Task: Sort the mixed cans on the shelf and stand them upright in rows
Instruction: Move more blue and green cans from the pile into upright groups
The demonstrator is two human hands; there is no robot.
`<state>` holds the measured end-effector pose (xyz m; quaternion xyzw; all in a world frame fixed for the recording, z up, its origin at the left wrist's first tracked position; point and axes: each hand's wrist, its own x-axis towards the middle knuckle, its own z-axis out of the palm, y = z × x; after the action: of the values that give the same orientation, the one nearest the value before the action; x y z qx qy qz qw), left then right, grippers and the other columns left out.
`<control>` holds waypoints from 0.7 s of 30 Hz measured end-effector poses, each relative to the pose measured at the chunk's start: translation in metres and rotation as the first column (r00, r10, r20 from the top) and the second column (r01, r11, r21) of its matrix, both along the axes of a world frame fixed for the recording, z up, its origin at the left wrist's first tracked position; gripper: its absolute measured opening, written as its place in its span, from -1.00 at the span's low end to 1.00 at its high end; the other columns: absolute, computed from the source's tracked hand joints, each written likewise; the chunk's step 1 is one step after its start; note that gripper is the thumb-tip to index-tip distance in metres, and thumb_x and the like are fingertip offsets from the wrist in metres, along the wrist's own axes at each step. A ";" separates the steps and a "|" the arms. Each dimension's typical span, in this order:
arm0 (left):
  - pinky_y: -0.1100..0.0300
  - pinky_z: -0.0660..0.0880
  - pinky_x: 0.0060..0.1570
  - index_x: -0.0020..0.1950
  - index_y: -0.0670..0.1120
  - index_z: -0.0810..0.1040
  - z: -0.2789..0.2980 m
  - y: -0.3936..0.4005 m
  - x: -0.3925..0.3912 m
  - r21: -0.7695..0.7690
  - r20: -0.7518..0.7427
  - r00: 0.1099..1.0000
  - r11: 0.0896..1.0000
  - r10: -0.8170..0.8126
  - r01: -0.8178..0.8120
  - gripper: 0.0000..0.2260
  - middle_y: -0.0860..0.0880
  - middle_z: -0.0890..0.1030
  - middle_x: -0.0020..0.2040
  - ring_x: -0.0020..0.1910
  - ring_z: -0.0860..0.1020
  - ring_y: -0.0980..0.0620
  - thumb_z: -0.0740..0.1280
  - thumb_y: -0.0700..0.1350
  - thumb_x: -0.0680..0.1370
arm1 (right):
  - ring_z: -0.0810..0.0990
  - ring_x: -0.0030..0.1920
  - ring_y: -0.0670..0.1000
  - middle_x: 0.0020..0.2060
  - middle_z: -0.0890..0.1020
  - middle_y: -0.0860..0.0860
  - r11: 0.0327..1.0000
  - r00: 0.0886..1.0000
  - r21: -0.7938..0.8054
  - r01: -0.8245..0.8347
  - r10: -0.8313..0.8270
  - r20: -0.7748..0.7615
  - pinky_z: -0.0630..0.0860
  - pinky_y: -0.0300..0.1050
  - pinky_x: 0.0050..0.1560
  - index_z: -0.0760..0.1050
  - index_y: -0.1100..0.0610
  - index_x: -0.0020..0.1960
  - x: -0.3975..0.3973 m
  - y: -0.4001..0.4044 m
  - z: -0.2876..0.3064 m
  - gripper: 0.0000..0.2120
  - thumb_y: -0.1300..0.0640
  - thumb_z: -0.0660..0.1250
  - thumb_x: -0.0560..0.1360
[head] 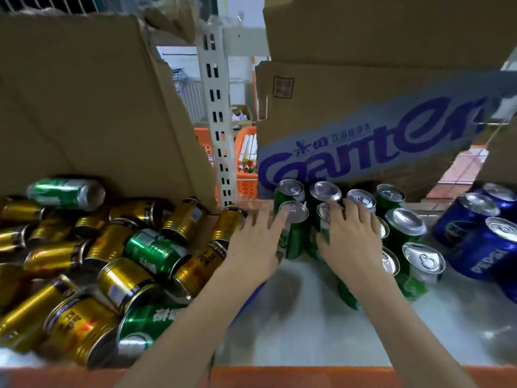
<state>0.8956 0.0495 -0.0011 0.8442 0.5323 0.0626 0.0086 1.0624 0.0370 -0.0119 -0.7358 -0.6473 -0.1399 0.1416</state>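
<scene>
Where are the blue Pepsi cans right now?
In the head view, the blue Pepsi cans stand upright at the far right of the shelf, just right of the upright green cans, beyond the right hand.

Slotted white upright (216,127) between brown cardboard boxes (84,107), orange baskets (246,163) and pale wall behind
</scene>
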 end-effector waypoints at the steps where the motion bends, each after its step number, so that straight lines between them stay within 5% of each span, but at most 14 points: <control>1: 0.05 0.33 0.27 0.52 0.03 -0.05 0.001 -0.008 -0.009 0.000 0.023 0.999 1.000 0.026 -0.026 -0.33 -0.10 0.02 0.51 0.40 0.22 -0.14 0.28 0.02 0.54 | 0.50 0.15 0.34 0.07 0.56 0.29 0.999 0.999 0.037 -0.001 0.002 -0.034 0.42 0.25 0.14 0.50 0.31 0.18 -0.003 -0.004 -0.001 -0.40 0.10 0.53 0.21; 8: 0.11 0.35 0.26 0.44 0.04 0.25 0.002 -0.085 -0.092 -0.031 0.164 0.949 0.963 0.268 -0.267 -0.51 0.07 0.34 0.38 0.33 0.36 0.01 0.25 0.10 0.54 | 0.57 0.05 0.28 0.01 0.61 0.21 0.985 0.965 0.156 -0.071 0.108 -0.241 0.50 0.20 0.02 0.54 0.29 0.13 -0.052 -0.051 -0.020 -0.52 0.14 0.53 0.28; 11: 0.05 0.56 -0.07 0.24 -0.11 0.52 -0.011 -0.117 -0.142 0.034 0.205 0.928 0.945 0.312 -0.326 -0.53 -0.04 0.59 0.12 0.05 0.61 -0.09 0.48 0.01 0.39 | 0.58 0.00 0.26 -0.03 0.63 0.19 0.988 0.941 0.079 -0.132 0.150 -0.303 0.52 0.16 0.01 0.55 0.28 0.13 -0.086 -0.071 -0.036 -0.58 0.13 0.50 0.33; 17: 0.06 0.57 -0.24 0.14 -0.13 0.57 -0.022 -0.173 -0.239 0.058 0.267 0.858 0.881 0.439 -0.469 -0.55 -0.05 0.62 -0.01 -0.13 0.61 -0.10 0.18 0.12 0.43 | 0.60 -0.07 0.23 -0.06 0.64 0.16 0.965 0.871 0.155 -0.211 0.257 -0.418 0.54 0.08 -0.04 0.57 0.24 0.09 -0.169 -0.104 -0.039 -0.66 0.12 0.35 0.36; 21: 0.05 0.57 -0.25 0.16 -0.12 0.55 -0.025 -0.196 -0.316 0.085 0.273 0.827 0.844 0.492 -0.530 -0.59 -0.07 0.62 0.00 -0.12 0.62 -0.13 0.24 0.09 0.43 | 0.59 -0.04 0.21 -0.05 0.63 0.16 0.935 0.858 0.234 -0.267 0.341 -0.383 0.53 0.07 -0.04 0.56 0.26 0.08 -0.245 -0.112 -0.027 -0.63 0.08 0.30 0.36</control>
<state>0.5792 -0.1463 -0.0259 0.6545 0.7273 0.2062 -0.0105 0.8178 -0.0751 -0.0387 -0.6216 -0.6955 -0.0106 0.3602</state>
